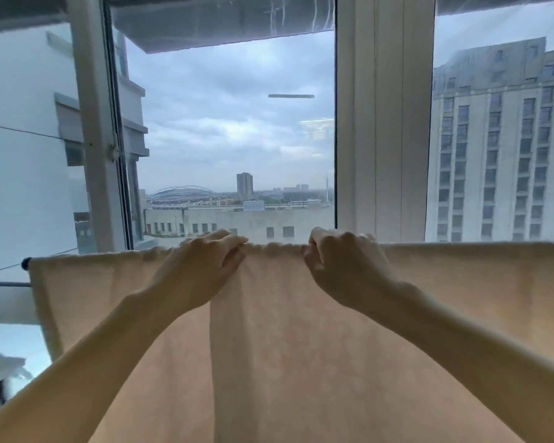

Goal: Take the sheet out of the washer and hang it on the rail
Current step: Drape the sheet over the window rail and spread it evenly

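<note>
- The beige sheet [285, 340] is draped over the rail [26, 263]. It hangs down the near side and spreads from the rail's dark left end cap to the right edge of view.
- The left hand [202, 266] pinches the sheet's top fold between thumb and fingers, just left of middle.
- The right hand [343, 266] grips the same fold, its fingers curled round bunched cloth.
- The 2 hands are near each other, with the cloth gathered between them.
- Behind the rail stands a white window frame [384, 123], with a tall grey building [499, 139] outside.
</note>
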Motion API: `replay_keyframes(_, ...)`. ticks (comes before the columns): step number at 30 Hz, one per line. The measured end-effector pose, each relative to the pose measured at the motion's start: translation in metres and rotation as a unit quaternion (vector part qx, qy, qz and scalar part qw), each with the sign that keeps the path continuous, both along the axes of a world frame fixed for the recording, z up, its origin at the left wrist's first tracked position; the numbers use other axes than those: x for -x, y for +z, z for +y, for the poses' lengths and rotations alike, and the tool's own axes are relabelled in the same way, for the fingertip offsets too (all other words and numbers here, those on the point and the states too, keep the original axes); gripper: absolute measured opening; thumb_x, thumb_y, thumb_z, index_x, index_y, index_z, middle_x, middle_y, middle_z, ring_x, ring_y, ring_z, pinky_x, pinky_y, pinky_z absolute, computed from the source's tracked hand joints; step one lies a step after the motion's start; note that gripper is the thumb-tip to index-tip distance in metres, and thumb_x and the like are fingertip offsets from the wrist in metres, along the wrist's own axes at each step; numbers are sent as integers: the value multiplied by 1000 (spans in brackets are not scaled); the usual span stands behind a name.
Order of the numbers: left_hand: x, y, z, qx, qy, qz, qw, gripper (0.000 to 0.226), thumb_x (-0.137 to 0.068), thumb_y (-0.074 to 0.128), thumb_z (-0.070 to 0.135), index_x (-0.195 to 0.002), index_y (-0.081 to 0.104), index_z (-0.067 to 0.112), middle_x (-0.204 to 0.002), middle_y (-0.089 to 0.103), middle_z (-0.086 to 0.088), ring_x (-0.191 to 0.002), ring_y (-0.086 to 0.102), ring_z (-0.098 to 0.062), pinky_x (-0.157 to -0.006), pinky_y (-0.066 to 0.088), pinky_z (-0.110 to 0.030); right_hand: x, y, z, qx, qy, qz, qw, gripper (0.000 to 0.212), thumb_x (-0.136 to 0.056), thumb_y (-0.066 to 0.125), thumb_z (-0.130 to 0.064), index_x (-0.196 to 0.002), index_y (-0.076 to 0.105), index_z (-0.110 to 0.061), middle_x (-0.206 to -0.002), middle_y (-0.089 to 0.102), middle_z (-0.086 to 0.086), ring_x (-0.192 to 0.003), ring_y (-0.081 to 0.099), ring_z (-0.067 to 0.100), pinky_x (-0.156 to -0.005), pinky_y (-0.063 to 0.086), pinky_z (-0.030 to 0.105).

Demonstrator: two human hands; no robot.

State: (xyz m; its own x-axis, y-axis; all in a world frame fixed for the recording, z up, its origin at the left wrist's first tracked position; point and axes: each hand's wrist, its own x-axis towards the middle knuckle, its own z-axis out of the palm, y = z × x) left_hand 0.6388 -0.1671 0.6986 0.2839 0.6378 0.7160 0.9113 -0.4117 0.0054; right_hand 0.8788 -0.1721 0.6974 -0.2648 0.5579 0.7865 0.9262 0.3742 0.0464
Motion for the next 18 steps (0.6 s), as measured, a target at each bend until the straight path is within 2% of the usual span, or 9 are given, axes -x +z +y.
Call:
replay_keyframes(3, 35, -3, 2, -2, -23, 10, 1000, 43, -98, 34, 47, -132, 54, 30, -129, 60, 13, -113, 60, -12, -93, 51, -40, 35, -3, 2, 10, -12, -5, 1000, 36, -98, 31, -50, -97, 54, -23, -86, 63, -3, -66, 51, 18, -82, 42, 40)
replay_keyframes(6, 68, -7, 8, -5, -37, -2, 999, 42, -98, 39, 42, -131, 57, 23, -124, 64, 7, -106, 65, -14, -89, 54, -40, 67, -4, 3, 31, 36, 8, 999, 36, -99, 35, -50, -119, 46, -23, -102, 67, -2, -86, 64, 22, -94, 42, 47)
replay_keyframes(8, 88, -11, 13, -10, -40, -18, 999, 39, -98, 41, 38, -127, 61, 21, -118, 67, 5, -103, 65, -14, -88, 53, -40, 87, -7, 2, 21, 57, 8, 998, 33, -99, 37, -47, -121, 43, -22, -104, 67, -2, -88, 65, 21, -96, 42, 50)
replay_keyframes(11, 110, -16, 20, -33, -47, -42, 997, 32, -97, 44, 36, -116, 66, 21, -109, 69, 6, -97, 65, -12, -86, 54, -37, 105, -9, 4, -3, 45, -5, 999, 23, -101, 35, -38, -108, 45, -18, -91, 63, -1, -74, 61, 20, -90, 45, 50)
replay_keyframes(14, 124, -20, 24, -59, -52, -64, 995, 24, -98, 45, 36, -105, 65, 24, -97, 69, 9, -85, 66, -11, -76, 55, -35, 111, -9, 6, -17, 29, -14, 999, 17, -103, 35, -31, -100, 44, -17, -79, 59, -1, -65, 57, 20, -82, 48, 47)
replay_keyframes(18, 132, -22, 29, -88, -51, -91, 991, 15, -98, 48, 32, -92, 59, 24, -74, 58, 14, -66, 61, -12, -63, 53, -34, 109, -11, 4, -42, -1, -4, 999, 10, -102, 41, -20, -93, 44, -17, -65, 52, -4, -53, 48, 17, -74, 48, 40)
